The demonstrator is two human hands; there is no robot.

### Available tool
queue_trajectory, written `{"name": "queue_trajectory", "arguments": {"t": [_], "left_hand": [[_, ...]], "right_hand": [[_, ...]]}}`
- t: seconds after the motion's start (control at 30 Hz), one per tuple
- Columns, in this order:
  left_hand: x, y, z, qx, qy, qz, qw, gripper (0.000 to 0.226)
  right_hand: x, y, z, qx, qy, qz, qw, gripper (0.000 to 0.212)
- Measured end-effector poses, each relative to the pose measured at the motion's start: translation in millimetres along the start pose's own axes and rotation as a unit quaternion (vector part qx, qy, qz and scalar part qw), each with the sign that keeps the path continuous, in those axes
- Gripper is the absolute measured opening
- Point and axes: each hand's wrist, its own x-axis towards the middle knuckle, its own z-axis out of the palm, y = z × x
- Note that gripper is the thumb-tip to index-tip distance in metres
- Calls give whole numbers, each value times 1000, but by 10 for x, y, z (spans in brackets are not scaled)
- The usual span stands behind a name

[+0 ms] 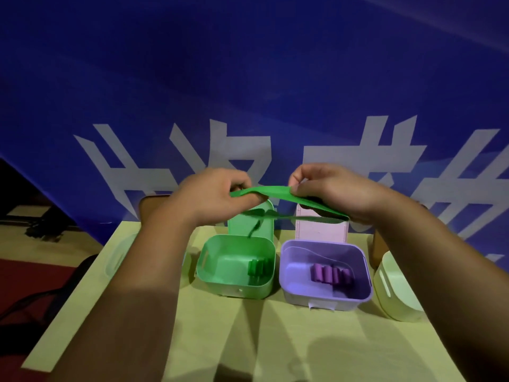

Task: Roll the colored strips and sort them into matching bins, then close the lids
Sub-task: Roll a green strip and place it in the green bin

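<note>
A green strip [275, 192] is pinched at one end by the left hand [217, 193] and at the other by the right hand [333, 190], stretched in the air above the bins. Below it, green rolls [257, 268] are held in the open green bin [209, 271], and purple rolls [329, 274] in the open purple bin [292, 288] just beside it on the table [248, 340].

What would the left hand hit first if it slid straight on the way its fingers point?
Probably the right hand: the left hand points sideways along the green strip both pinch, though depth is unclear.
</note>
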Motion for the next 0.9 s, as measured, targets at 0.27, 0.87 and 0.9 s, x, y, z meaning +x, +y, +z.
{"name": "queue_trajectory", "arguments": {"t": [0.27, 0.87, 0.9], "left_hand": [[10, -62, -13, 265, -56, -21, 963, 91], [-91, -273, -42, -235, -31, -5, 971, 52], [-113, -238, -52, -284, -20, 5, 959, 49]], "right_hand": [[12, -203, 95, -299, -129, 128, 937, 78], [297, -84, 285, 209, -75, -50, 974, 31], [298, -87, 285, 214, -76, -50, 973, 31]]}}
